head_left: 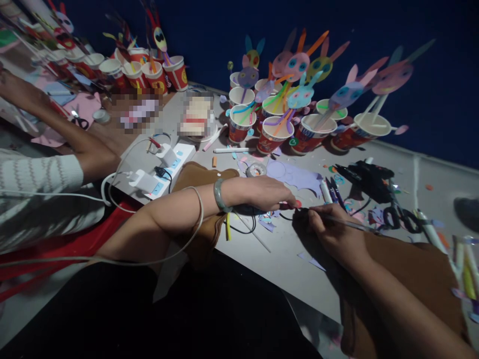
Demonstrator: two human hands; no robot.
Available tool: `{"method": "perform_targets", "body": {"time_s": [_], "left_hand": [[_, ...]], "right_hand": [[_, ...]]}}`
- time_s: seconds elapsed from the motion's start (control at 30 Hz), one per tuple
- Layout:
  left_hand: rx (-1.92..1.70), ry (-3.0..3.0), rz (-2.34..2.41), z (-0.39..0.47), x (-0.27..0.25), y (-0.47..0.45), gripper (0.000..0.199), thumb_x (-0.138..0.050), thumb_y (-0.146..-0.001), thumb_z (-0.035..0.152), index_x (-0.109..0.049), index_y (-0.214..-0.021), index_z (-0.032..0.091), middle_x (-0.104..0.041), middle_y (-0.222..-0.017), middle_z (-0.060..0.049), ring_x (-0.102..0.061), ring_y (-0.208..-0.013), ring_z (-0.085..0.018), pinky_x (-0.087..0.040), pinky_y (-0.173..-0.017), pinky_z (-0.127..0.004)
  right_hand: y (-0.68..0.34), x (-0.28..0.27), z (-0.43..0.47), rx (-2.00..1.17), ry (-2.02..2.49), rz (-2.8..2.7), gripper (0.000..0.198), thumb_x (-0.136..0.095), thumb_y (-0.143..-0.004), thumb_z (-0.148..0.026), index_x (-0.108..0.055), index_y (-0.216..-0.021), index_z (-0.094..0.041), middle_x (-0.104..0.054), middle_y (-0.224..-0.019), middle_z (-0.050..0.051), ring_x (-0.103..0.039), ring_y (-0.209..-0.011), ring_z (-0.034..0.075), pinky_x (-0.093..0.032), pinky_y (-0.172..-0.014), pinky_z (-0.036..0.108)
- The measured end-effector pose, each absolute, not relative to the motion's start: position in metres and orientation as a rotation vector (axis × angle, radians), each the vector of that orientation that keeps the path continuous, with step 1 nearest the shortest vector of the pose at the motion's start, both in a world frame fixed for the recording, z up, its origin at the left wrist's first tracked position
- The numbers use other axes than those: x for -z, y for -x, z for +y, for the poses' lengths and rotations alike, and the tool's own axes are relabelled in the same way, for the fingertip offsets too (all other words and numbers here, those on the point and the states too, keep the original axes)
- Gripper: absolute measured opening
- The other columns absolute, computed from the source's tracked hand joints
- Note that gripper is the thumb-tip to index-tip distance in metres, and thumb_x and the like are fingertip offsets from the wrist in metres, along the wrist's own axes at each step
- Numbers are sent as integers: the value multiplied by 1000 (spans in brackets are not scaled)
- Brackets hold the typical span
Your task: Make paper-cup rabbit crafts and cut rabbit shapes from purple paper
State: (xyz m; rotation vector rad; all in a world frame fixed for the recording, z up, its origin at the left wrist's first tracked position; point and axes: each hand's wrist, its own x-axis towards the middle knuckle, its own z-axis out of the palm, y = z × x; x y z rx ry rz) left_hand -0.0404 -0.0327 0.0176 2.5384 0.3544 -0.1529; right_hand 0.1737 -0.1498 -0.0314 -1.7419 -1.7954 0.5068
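Note:
My left hand (267,193), a bangle (221,195) on its wrist, reaches across the table with fingers pinched together. At its fingertips shows a small red paper disc (298,204), partly hidden. My right hand (337,234) is closed around a slim pen (348,223), held as for writing, its dark tip pointing toward the disc. The two hands almost meet just above the tabletop. Markers (331,193) lie beyond the right hand, and a purple paper sheet with cut-out edges (290,174) lies beyond the left. A tape roll (256,170) sits behind my left wrist.
Paper cups (275,135) with bunny-eared paper figures stand along the back. Black scissors (402,219) and a black glue gun (366,177) lie right. A power strip (170,172) is left; its white cable (200,214) crosses my left arm. Another person's arm (56,112) reaches in at left.

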Motion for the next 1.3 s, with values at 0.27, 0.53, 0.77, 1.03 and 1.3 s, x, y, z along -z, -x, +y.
{"method": "perform_targets", "body": {"time_s": [0.27,0.53,0.77,1.03,1.3], "left_hand": [[134,-2543,344,-32,-13,40,50,-48,-84,14,-59,-132,23,-70,-115,-11,-63,-100,-22,-43,-78,-33],[109,-2550,342,-30,-8,39,48,-49,-84,14,-60,-130,22,-69,-118,-9,-63,-106,-21,-45,-83,-32],[127,-2543,353,-31,-10,40,48,-47,-85,15,-59,-131,20,-68,-119,-11,-62,-105,-23,-45,-84,-35],[128,-2493,384,-31,-11,41,50,-50,-84,13,-59,-132,25,-67,-124,-8,-60,-110,-21,-44,-86,-33],[150,-2499,380,-32,-15,42,51,-49,-84,13,-58,-133,23,-67,-121,-11,-61,-105,-22,-44,-82,-32]], "right_hand": [[-174,11,-117,-876,1804,-1440,20,-57,-85,-38,-51,-74,-22,-57,-53,-2,-54,-46,14,-41,-46,25],[-168,4,-74,-1133,1937,-1820,40,-46,-89,-33,-52,-51,-19,-55,-47,2,-51,-46,13,-39,-49,25],[-170,5,-65,-1194,1898,-1964,43,-44,-88,-37,-57,-53,-17,-53,-43,1,-48,-39,11,-35,-43,23],[-177,8,-78,-1091,1875,-1814,41,-50,-87,-34,-55,-49,-18,-54,-39,1,-46,-35,10,-33,-39,22],[-175,2,-91,-1005,1943,-1667,30,-52,-89,-30,-53,-60,-20,-59,-51,1,-56,-48,13,-42,-49,24]]}}
